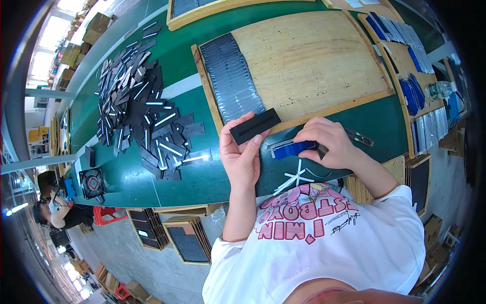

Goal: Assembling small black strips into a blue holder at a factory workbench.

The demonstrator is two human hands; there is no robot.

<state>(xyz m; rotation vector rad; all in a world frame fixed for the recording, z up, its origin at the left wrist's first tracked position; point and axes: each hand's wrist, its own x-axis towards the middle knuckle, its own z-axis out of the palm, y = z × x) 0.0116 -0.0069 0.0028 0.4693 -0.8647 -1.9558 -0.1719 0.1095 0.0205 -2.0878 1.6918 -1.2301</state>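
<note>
A flat black rectangular piece (pixel 255 126) with a long slot-like mark lies across the fingers of my left hand (pixel 240 154), the thumb pressed on its lower edge. My right hand (pixel 328 143) is closed in a pinch at the right end of a small stack of blue strips (pixel 291 149). A dark bit shows under its fingers; what it grips is mostly hidden. Beside that hand, to the right, lies a dark metal tool (pixel 360 138). Several thin white strips (pixel 294 178) lie crossed on the green table (pixel 223 187) close to my shirt.
A wooden tray (pixel 314 55) holds a row of dark wrapped pieces (pixel 233 76) along its left side. Left of it spreads a heap of black pieces with white strips (pixel 136 96). A small fan (pixel 92 183) stands far left; a right-hand tray holds blue pieces (pixel 412 93) and a bottle (pixel 440 90).
</note>
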